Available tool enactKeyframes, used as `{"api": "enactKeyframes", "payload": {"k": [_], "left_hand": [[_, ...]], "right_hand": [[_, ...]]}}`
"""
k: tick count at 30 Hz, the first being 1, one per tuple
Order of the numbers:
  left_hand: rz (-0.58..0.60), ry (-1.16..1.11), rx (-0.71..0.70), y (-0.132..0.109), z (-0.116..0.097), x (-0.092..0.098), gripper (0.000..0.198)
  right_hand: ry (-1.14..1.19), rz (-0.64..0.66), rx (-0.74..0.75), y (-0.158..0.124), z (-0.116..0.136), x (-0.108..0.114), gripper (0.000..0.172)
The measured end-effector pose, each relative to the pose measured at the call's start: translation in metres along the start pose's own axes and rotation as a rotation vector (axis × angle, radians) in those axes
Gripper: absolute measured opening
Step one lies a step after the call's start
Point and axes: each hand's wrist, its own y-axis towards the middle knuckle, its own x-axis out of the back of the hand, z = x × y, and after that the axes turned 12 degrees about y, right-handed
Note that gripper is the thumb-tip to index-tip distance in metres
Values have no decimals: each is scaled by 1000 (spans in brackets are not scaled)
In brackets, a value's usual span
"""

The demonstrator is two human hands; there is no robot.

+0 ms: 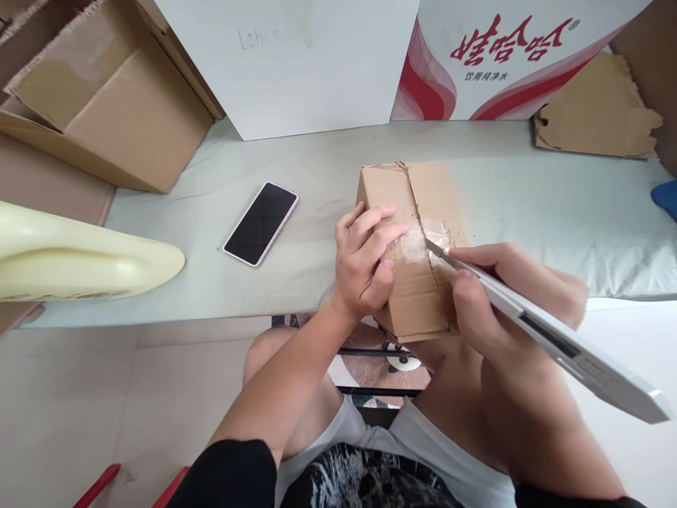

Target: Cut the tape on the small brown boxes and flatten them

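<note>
A small brown cardboard box (423, 296) sits near the front edge of the covered surface, clear tape (412, 245) across its middle seam. My left hand (364, 261) grips the left side of the box, its fingers reaching onto the top near the tape. In my right hand (491, 289) is a white-handled utility knife (534, 328), held at a slant. Its blade tip touches the seam at the tape, and the handle points down to the right. The underside of the box is hidden.
A smartphone (261, 224) lies left of the box. Behind stand a white panel (317, 77) and a red-and-white carton (502, 92). Cardboard boxes (142, 106) fill the left back, with a pale yellow object (89, 254) in front. A cardboard piece (597, 113) rests at the right back.
</note>
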Motion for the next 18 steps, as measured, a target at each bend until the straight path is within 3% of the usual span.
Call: {"api": "enactKeyframes", "payload": {"k": [18], "left_hand": [[-5, -20, 19, 0, -1, 0, 54]], "right_hand": [[3, 43, 76, 4, -7, -4, 11]]}}
